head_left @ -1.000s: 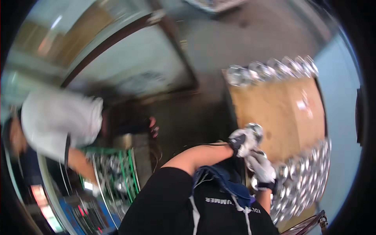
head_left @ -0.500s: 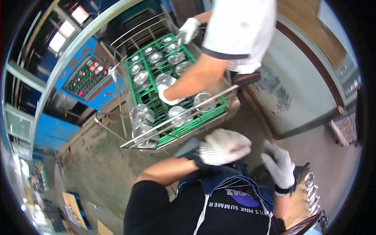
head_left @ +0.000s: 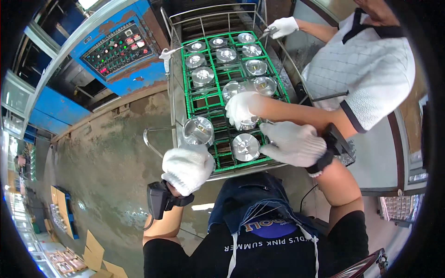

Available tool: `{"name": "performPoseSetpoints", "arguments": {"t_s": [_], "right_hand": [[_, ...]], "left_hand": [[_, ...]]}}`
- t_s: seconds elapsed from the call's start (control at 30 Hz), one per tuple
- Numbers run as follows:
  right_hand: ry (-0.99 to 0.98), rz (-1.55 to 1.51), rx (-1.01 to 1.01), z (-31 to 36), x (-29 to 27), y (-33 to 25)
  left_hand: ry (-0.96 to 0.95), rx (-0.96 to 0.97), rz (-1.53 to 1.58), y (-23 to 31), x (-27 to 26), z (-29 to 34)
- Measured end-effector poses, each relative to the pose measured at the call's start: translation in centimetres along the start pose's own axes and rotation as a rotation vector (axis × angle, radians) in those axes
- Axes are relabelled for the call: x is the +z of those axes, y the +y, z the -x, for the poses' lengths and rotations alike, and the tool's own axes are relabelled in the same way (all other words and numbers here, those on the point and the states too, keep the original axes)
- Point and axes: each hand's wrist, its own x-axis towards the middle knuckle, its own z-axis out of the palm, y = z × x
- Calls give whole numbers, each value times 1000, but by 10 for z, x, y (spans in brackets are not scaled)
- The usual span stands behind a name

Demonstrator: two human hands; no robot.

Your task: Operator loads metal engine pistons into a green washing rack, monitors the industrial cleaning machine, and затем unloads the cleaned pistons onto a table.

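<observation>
A green wire rack (head_left: 194, 111) on a metal cart holds several shiny round metal parts that look like pistons. My left hand (head_left: 187, 169), in a white knit glove, is closed at the rack's near left corner, over a piston that it mostly covers. Just beyond it stands another piston (head_left: 198, 131). My right hand (head_left: 294, 143), gloved too, reaches in from the right, fingers and thumb apart, beside the near piston (head_left: 245, 147). A co-worker's gloved hand (head_left: 241, 109) rests over the pistons in the middle of the rack, its arm passing just beyond my right hand.
The co-worker's other gloved hand (head_left: 282, 28) is at the cart's far right rail. A pale spray gun (head_left: 166, 58) hangs at the cart's left side. A blue machine with a button panel (head_left: 118, 50) stands at the far left. Cardboard boxes (head_left: 95, 250) lie at the lower left.
Both my hands have moved from before my body onto the rack: the left to its near left corner, the right beside the near piston. The view has shifted, bringing the cart closer.
</observation>
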Motion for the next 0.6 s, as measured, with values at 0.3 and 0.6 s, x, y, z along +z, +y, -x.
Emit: {"name": "performPoseSetpoints", "arguments": {"t_s": [0.3,0.6], "right_hand": [[-254,89,-414,-143,93,-45],[-111,4,-307,-185,227,-44]], "left_hand": [[-349,-608,768,-63,112,135],[-1076,-73,-111,-39,127,67]]}}
